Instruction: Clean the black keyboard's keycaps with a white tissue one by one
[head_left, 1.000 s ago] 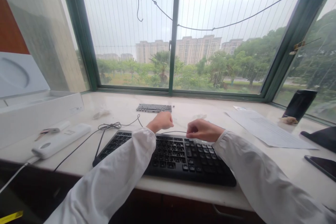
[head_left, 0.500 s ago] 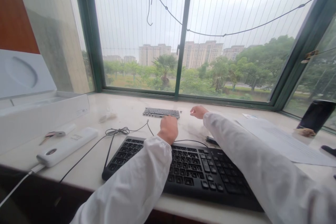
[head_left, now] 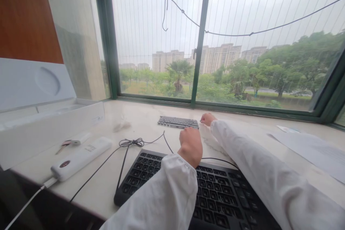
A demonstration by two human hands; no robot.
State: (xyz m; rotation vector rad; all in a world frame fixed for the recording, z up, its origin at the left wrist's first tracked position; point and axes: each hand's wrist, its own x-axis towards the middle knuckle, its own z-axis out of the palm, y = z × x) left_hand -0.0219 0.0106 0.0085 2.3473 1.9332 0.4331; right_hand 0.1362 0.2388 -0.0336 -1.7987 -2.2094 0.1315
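Observation:
A black keyboard (head_left: 215, 187) lies along the front of the ledge; bare key sockets show over most of it, with keycaps on at its right end. Loose dark keycaps (head_left: 176, 121) stand in tight rows on the ledge near the window. My left hand (head_left: 191, 145) is curled at the near right corner of these rows, back towards me, its fingertips hidden. My right hand (head_left: 208, 119) is closed just past their right end, fingers bent down to the ledge. Anything in either hand is too small or too hidden to name. Both sleeves cover parts of the keyboard.
A bundled black cable (head_left: 132, 142) lies behind the keyboard. To the left are a white power bank (head_left: 81, 158) with a cord, a key (head_left: 63, 146) and an open white box (head_left: 54, 125). Paper sheets (head_left: 309, 151) lie at right, under the window (head_left: 193, 79).
My view has turned, so everything sits lower and mostly further right. My right hand has drawn closer to the right end of the keycap rows; my left hand stays by their near edge.

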